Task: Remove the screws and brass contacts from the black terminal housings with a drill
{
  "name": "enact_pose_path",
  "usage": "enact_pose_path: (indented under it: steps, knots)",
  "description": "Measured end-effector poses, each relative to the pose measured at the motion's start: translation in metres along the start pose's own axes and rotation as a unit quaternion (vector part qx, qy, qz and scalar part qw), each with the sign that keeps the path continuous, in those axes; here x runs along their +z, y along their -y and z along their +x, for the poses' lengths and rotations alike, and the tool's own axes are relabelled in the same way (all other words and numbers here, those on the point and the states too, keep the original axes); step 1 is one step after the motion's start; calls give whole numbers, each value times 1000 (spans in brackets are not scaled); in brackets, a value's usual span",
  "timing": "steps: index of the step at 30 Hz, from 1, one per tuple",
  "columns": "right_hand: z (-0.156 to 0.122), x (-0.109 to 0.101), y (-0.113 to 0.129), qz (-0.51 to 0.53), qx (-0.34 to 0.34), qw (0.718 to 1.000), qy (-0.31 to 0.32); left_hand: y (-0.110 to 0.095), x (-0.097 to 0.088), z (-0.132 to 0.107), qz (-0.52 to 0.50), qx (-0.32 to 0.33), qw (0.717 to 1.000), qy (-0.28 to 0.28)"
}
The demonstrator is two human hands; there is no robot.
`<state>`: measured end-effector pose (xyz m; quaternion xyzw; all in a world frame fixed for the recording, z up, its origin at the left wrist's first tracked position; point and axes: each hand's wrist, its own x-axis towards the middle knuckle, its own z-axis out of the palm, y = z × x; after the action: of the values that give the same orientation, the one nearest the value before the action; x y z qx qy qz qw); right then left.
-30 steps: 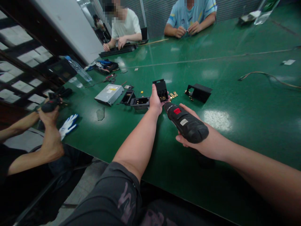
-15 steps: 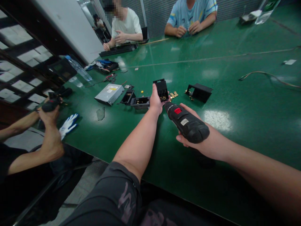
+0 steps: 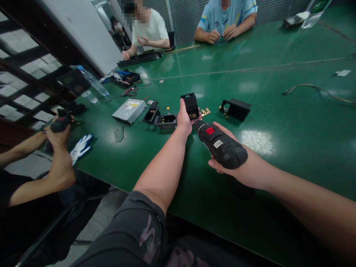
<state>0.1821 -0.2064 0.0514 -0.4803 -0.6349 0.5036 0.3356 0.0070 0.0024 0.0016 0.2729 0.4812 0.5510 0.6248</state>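
My left hand [image 3: 184, 118] is closed round a black plastic housing [image 3: 190, 105], held up over the table, with brass-coloured metal at its lower end. In my right hand [image 3: 244, 163] is a black power screwdriver [image 3: 219, 142] with a red switch, its nose pointing at the bottom of the housing. Whether the tip touches it I cannot tell. Small brass plates [image 3: 205, 112] lie just beyond. To the left, two black housings [image 3: 167, 121] with brass pieces inside rest on the table, and another black housing [image 3: 236, 108] lies on the right.
On the green table [image 3: 278, 81] are a silver drive box [image 3: 129, 111], a white-and-blue glove [image 3: 81, 147], a plastic bottle [image 3: 93, 81] and a thin cable [image 3: 317, 86]. A co-worker's hand [image 3: 59, 131] grips another power tool at left. Two people sit across the table.
My hands, the housing and the screwdriver stay practically where they were. Across the table, the hand of the person in white has shifted slightly.
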Motion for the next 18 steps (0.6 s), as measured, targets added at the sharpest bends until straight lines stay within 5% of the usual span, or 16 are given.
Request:
enact_pose_path:
  steps: [18]
  knots:
    - [1,0,-1,-2,6,1000,-3,-1,1,0,-3,-5,1000,-4]
